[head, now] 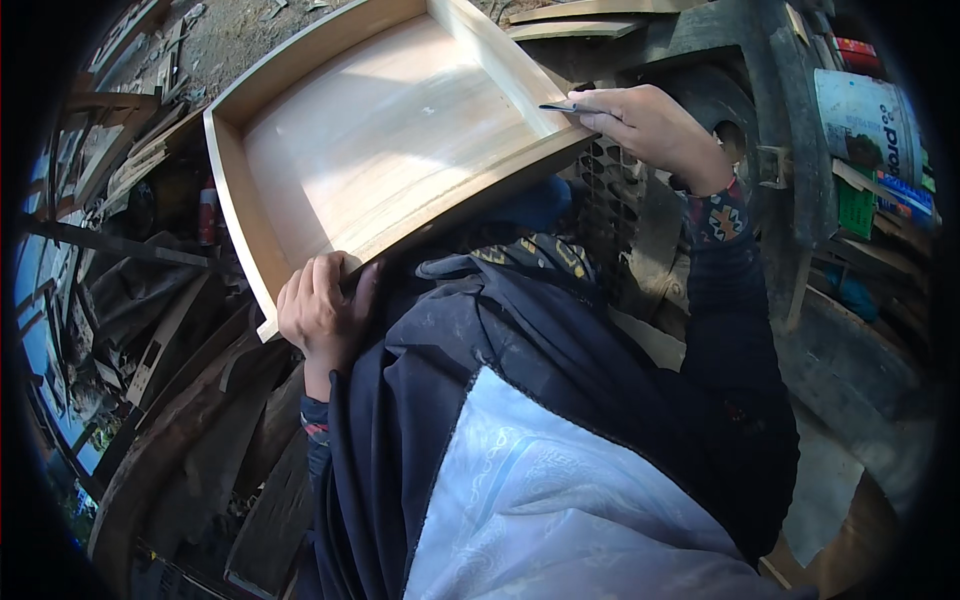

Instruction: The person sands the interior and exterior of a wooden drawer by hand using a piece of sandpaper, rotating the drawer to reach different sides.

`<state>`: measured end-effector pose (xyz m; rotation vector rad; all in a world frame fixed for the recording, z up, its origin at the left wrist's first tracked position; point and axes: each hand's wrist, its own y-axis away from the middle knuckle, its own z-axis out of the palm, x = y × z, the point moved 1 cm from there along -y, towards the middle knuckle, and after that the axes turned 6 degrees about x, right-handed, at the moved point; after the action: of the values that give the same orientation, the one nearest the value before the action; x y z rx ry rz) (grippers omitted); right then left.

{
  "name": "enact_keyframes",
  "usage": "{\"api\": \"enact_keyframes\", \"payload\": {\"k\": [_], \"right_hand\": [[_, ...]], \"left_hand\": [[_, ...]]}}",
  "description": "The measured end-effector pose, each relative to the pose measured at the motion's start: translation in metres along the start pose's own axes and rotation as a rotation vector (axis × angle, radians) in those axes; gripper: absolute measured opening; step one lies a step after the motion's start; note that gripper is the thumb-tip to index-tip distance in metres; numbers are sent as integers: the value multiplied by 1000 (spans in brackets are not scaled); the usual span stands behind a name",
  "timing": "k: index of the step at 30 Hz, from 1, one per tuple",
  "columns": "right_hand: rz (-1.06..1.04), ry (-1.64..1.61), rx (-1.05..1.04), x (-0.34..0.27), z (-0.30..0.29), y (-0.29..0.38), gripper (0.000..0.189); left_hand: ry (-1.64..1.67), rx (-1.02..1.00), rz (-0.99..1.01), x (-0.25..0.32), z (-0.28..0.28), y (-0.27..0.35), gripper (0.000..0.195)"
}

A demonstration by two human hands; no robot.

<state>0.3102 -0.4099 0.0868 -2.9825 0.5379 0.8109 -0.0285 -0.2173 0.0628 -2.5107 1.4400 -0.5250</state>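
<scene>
A pale wooden drawer or tray (390, 142) with raised sides and a curved front lies tilted across my lap. Sunlight and shadow fall on its inner bottom. My left hand (319, 304) grips the near rim at the lower left corner, thumb outside and fingers over the edge. At the right corner, my right hand (645, 127) pinches a folded dark sheet, apparently sandpaper (562, 108), against or just above the rim; contact is hard to tell. The underside of the drawer is hidden.
Planks and offcuts (202, 450) are heaped on the left, with a red can or bottle (208, 214) among them. A dark, worn wooden frame (787, 112) stands right of my right arm. Beyond it sit a white bucket (862, 120) and a green box (857, 202). Curved wooden strips (577, 28) lie ahead.
</scene>
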Motion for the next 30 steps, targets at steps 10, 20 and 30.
{"api": "enact_keyframes", "payload": {"k": [10,20,30], "right_hand": [[229,-193,368,-2,-1,-6,33],[353,-206,407,-15,52,-19,32],[406,-149,347,-3,44,-24,34]], "left_hand": [[20,44,14,2,-3,0,35],[25,-486,-142,12,-22,-40,43],[364,-336,-308,-49,-41,-50,49]]}}
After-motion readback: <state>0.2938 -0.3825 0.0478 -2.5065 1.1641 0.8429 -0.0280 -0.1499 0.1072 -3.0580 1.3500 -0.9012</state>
